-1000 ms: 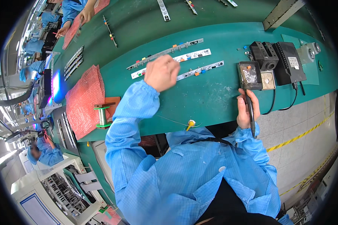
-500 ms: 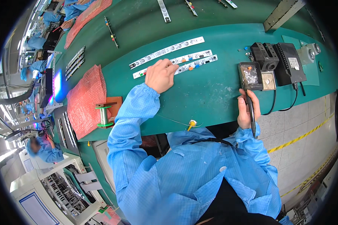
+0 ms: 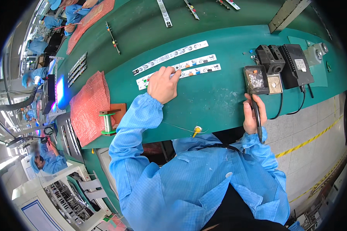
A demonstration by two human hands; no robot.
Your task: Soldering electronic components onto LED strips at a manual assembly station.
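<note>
Three long, narrow white circuit boards lie on the green mat in front of me: a far board (image 3: pixel 169 57), a middle board (image 3: pixel 198 61) and a near board (image 3: pixel 201 70) with small coloured parts. My left hand (image 3: pixel 164 85) is closed over the near board, thumb and fingers gripping it and hiding part of it. In my right hand (image 3: pixel 250 120) is a black soldering iron (image 3: pixel 258 122), its handle pointing back toward me. The iron's front end reaches the small dark tray (image 3: pixel 251 91) of solder scraps; its tip is hard to make out.
Right of the boards stand a black iron holder (image 3: pixel 272 58) and a black soldering station (image 3: pixel 295 71). A green solder-wire spool (image 3: pixel 108 124) and pink bubble wrap (image 3: pixel 89 107) lie left. Further boards lie beyond the mat. Co-workers sit at far left.
My left hand has shifted the near board toward me and turned it, so it lies more in line with the middle board. The right hand and iron stay almost still.
</note>
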